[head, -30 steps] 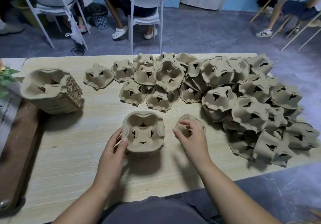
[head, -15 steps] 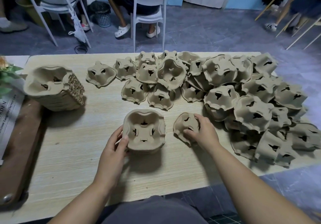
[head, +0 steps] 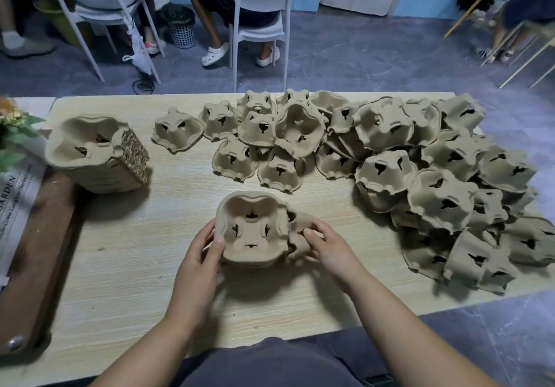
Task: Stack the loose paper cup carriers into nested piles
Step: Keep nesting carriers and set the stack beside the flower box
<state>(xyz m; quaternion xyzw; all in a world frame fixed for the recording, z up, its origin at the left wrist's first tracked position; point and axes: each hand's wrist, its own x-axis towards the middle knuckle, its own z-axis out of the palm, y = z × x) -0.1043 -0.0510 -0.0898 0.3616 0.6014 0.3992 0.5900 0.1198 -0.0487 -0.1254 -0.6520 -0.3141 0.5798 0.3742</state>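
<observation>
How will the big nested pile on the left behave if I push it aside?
The pile is many layers tall, so a high push might tip it; push low. Nested layers probably make it stiffer and heavier than one loose carrier. It sits near the table edge, so it could slide off.

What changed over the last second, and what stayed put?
The right hand, gripping one loose brown moulded-pulp cup carrier, drew it leftwards until it sits against the right side of the nested pile of carriers in front. Nothing was released. The left hand still holds that pile's left edge; the tall stack on the left and the loose heap did not move.
</observation>
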